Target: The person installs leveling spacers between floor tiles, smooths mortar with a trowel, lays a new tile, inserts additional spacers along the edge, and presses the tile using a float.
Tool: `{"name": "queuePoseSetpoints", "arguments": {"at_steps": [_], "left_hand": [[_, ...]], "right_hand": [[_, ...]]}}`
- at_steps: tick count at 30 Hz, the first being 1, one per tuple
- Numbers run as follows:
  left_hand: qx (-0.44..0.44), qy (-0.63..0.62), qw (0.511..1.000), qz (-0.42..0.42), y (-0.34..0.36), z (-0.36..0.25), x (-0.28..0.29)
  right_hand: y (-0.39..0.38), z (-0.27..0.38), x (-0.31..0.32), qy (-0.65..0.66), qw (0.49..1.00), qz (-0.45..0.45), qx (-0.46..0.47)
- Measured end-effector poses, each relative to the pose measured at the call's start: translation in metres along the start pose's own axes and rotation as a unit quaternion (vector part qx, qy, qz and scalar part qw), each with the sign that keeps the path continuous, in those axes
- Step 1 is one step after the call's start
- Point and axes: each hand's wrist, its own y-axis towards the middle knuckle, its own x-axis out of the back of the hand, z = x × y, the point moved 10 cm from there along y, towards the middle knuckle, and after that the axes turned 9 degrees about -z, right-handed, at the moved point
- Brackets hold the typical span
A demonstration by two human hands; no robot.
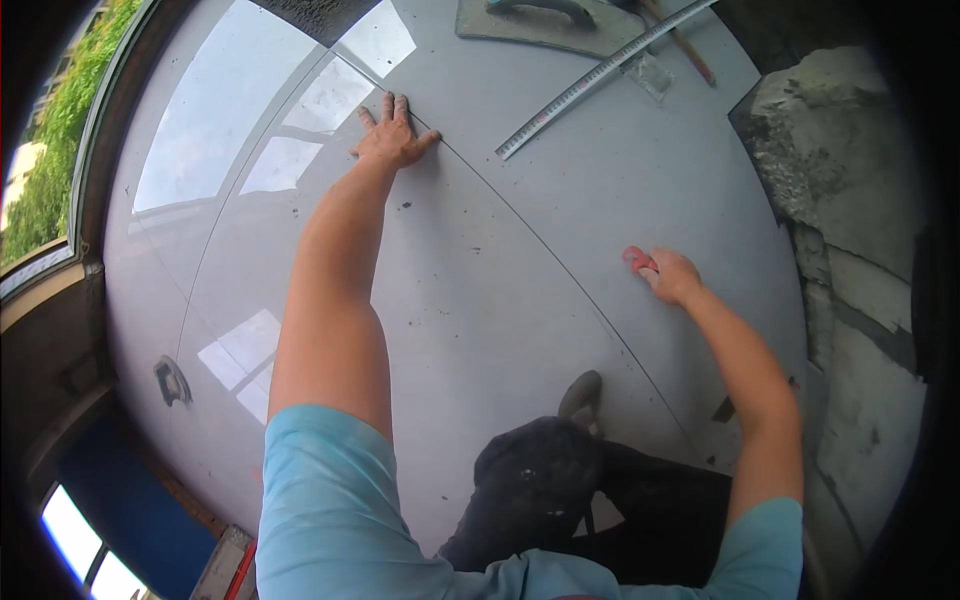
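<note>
Large glossy light-grey floor tiles (480,290) lie beneath me, with thin joints between them. My left hand (392,138) rests on the tiles with fingers spread, its thumb side at a joint; nothing is in it. To the right, my right hand (674,275) is closed around a small red object (634,258), held low over the tile across that joint. Only the rounded red end shows, so its exact kind is unclear. The tip of an extended measuring tape blade (590,85) lies on the tile between and beyond my hands.
A plastering trowel (535,28) sits at the far edge, near a thin brown stick (692,58) and a small clear plastic bag (652,76). Broken concrete (820,120) borders the tiles on the right. A suction cup lifter (172,380) stands at left. My shoe (580,395) is on the tile.
</note>
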Motion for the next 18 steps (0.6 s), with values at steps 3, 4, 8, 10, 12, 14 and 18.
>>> {"name": "queuePoseSetpoints", "arguments": {"at_steps": [3, 4, 8, 10, 12, 14, 18], "left_hand": [[0.003, -0.017, 1.0, 0.005, -0.002, -0.013, 0.005], [0.005, -0.017, 1.0, 0.009, -0.003, -0.014, 0.005], [0.014, -0.01, 0.999, 0.033, -0.007, -0.018, 0.011], [0.027, -0.005, 0.999, 0.04, -0.006, -0.015, 0.013], [0.041, 0.004, 0.998, 0.043, -0.002, -0.01, 0.012], [0.03, -0.019, 0.999, 0.014, 0.002, -0.002, 0.011], [0.074, 0.026, 0.991, 0.106, 0.005, -0.024, 0.019]], "right_hand": [[0.052, 0.026, 0.002, 0.255, 0.964, 0.057, -0.051], [0.068, 0.036, 0.0, 0.248, 0.965, 0.064, -0.047], [0.102, 0.066, -0.003, 0.327, 0.941, 0.09, 0.003], [0.11, 0.078, 0.001, 0.302, 0.948, 0.085, 0.044], [0.109, 0.079, -0.001, 0.308, 0.944, 0.117, -0.014], [0.113, 0.087, 0.003, 0.314, 0.94, 0.128, -0.027], [0.113, 0.076, 0.004, 0.32, 0.933, 0.13, -0.096]]}}
